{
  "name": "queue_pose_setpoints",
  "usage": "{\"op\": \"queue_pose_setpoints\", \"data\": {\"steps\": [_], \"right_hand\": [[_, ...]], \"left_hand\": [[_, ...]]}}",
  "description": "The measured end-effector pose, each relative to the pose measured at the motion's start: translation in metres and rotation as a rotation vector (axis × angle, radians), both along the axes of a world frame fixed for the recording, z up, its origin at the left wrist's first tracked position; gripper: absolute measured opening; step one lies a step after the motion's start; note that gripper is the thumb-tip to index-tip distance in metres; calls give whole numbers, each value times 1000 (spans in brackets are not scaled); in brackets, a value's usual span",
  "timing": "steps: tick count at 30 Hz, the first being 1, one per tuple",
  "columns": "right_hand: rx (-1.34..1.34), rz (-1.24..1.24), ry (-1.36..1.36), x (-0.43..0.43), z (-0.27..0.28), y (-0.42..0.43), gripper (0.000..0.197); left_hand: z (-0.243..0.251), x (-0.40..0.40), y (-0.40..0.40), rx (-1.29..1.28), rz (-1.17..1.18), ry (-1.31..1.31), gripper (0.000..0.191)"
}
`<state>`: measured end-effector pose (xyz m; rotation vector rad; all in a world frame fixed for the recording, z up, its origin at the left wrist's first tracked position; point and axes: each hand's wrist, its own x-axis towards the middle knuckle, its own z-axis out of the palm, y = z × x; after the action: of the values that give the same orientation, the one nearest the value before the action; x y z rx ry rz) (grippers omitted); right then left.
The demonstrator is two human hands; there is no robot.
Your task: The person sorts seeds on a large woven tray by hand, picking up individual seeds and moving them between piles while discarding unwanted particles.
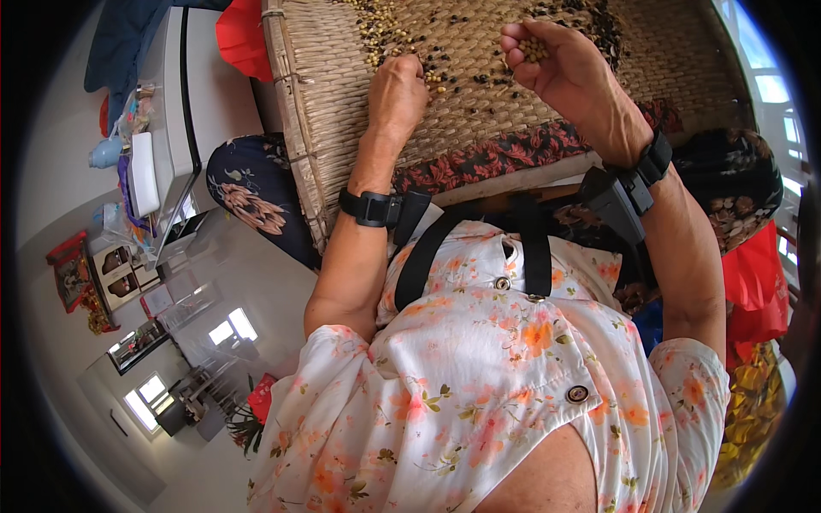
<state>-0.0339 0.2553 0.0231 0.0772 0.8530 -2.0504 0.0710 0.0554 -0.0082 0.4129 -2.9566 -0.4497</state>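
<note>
A woven tray (346, 134) with a slatted rim lies across my lap. Yellowish soybeans (378, 29) and darker beans (482, 79) are scattered over its weave. My left hand (399, 93), knuckles up, rests among the beans near the tray's left part. Its fingers curl down at their tips, and what is between them is hidden. Over the right part of the tray, my right hand (561, 70) is turned partly palm up. Its bent fingers cup a small heap of soybeans (533, 49). A dark pile of beans and debris (606, 29) lies just beyond it.
A strip of dark cloth with red leaves (500, 157) lines the tray's near edge. A white cabinet (218, 96) with items on top stands at left. Red bags hang at the upper left (242, 38) and right (757, 282). Both wrists wear black straps.
</note>
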Motion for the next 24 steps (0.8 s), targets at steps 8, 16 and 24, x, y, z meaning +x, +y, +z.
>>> {"op": "queue_pose_setpoints", "data": {"steps": [8, 16, 24], "right_hand": [[7, -10, 49, 0, -2, -1, 23], [15, -13, 40, 1, -4, -1, 23], [6, 3, 45, 0, -5, -1, 23]], "left_hand": [[2, 0, 2, -75, -16, 54, 10], [-1, 1, 0, -65, -30, 59, 11], [0, 0, 0, -82, 13, 82, 10]]}}
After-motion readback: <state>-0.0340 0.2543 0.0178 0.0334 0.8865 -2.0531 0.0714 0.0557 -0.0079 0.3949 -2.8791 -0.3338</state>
